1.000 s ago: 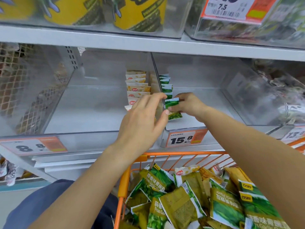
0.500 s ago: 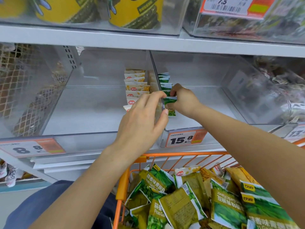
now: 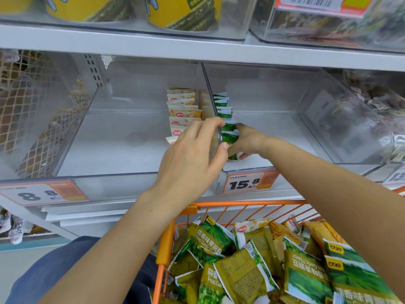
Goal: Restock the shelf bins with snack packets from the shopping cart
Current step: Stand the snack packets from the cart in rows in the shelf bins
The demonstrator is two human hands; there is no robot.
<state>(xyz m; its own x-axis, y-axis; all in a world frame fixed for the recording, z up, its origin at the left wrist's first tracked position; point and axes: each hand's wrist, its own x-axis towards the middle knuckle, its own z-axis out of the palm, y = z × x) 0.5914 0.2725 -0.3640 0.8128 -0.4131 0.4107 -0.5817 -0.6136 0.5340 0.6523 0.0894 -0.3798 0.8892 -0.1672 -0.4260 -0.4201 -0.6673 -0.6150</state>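
A row of green pea snack packets stands along the left wall of the right clear bin. My right hand is inside that bin and grips the front green packet, holding it upright against the row. My left hand rests against the clear divider between the bins, fingers stretched over its top edge, holding nothing. White and yellow packets stand in a row in the left bin. The orange shopping cart below holds several green and yellow packets.
Price tags reading 15.8 and 8.8 hang on the bin fronts. The shelf above carries bins with yellow tubs. A mesh-patterned bin stands at the left and a bin of dark packets at the right.
My right hand has pushed the green packet from the bin's front back against the row and stood it up. My left hand has stayed on the divider.
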